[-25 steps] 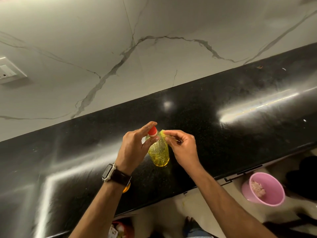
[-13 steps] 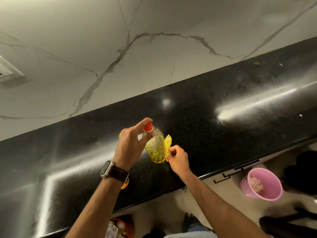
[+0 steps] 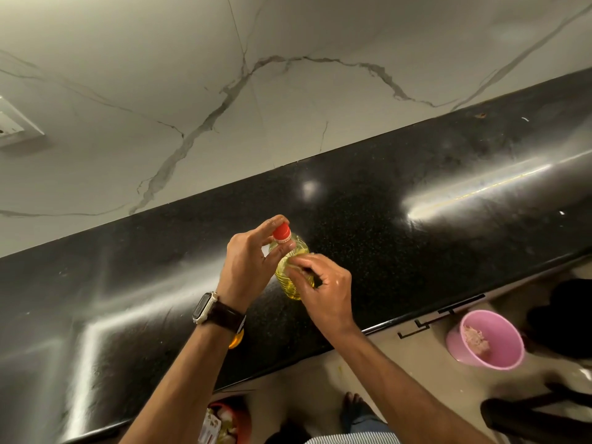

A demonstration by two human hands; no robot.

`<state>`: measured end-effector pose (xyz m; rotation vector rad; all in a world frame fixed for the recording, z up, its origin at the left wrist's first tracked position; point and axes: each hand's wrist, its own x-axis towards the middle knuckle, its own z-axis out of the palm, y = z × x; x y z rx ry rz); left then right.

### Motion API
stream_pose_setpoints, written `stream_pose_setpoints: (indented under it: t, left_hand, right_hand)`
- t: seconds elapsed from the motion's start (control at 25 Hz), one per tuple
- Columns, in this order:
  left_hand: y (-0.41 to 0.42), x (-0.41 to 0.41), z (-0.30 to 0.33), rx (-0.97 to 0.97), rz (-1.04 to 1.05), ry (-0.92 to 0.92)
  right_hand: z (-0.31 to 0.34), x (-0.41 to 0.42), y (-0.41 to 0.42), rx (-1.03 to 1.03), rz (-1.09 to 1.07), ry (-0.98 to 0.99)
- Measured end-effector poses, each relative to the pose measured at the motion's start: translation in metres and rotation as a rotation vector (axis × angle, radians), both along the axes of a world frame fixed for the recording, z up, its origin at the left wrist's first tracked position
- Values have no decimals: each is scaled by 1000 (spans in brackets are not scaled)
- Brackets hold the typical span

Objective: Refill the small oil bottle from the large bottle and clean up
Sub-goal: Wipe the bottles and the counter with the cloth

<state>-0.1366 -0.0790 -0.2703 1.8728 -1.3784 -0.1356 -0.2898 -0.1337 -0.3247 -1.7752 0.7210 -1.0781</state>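
Note:
A small clear bottle of yellow oil [image 3: 286, 277] with a red cap [image 3: 282, 232] stands on the black counter [image 3: 400, 238]. My left hand [image 3: 248, 261] pinches the cap and neck between thumb and fingers. My right hand [image 3: 323, 291] presses a small yellow cloth, mostly hidden under the fingers, against the bottle's right side. The large bottle is out of view.
A pink bucket [image 3: 485, 342] with scraps stands on the floor at right below the counter's front edge. A red container [image 3: 224, 421] sits on the floor under my left arm. A wall socket [image 3: 14, 125] is at far left. Something orange [image 3: 236, 340] peeks from beneath my left wrist.
My right hand moved from the bottle's base up onto its side, covering the yellow cloth. My left hand stayed on the cap.

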Motion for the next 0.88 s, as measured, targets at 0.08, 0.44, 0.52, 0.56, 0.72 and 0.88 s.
stream_pose_setpoints:
  t: [0.08, 0.44, 0.52, 0.56, 0.72, 0.88]
  left_hand:
    - [0, 2, 0, -6, -4, -11]
    - [-2, 7, -2, -15, 4, -46]
    - [-4, 8, -2, -15, 4, -78]
    - [-5, 8, -2, -16, 6, -93]
    - [-6, 8, -4, -16, 21, -117]
    - [-7, 8, -5, -15, 30, -108]
  right_hand:
    - [5, 6, -10, -163, -14, 30]
    - [-29, 8, -15, -852, 74, 366]
    - [-51, 6, -12, -833, 86, 439]
    - [-60, 5, -13, -764, 83, 457]
    - [-87, 3, -22, -300, 102, 435]
    - [-111, -1, -33, 290, -22, 492]
